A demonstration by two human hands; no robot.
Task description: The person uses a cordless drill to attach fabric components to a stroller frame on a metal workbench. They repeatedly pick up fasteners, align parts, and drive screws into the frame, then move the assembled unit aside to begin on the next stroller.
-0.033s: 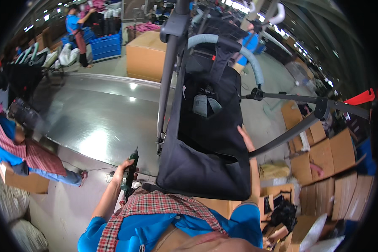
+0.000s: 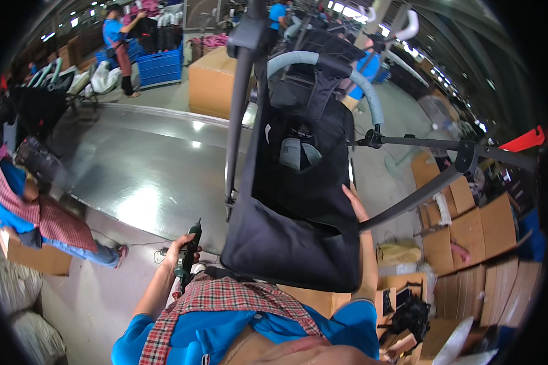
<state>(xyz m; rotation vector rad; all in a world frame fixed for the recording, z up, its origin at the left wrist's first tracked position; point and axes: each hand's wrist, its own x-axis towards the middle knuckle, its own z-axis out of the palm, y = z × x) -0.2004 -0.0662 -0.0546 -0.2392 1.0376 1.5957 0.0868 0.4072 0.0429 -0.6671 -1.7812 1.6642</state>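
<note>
In my left hand (image 2: 183, 248) is a slim dark electric screwdriver (image 2: 192, 243), its tip pointing up and away from me, beside the metal table's near edge. A stroller with a black fabric seat (image 2: 292, 255) stands in front of me, its foot end close to my apron. My right hand (image 2: 355, 204) holds the right side of the seat; some of its fingers are hidden behind the fabric. Grey padding covers the curved bar (image 2: 365, 91) at the far end. Inside the seat lie grey pads (image 2: 291, 153).
A shiny metal table (image 2: 122, 164) stretches to the left. Dark frame tubes (image 2: 417, 193) stick out on the right. Opened cardboard boxes (image 2: 469, 234) crowd the right side. A large carton (image 2: 210, 88) and a blue crate (image 2: 159, 68) stand farther back. A co-worker (image 2: 49, 219) is at the left.
The near end of the stroller seat has shifted slightly left. My left hand still holds the screwdriver, and my right hand stays at the seat's side. The background sits slightly farther right in view.
</note>
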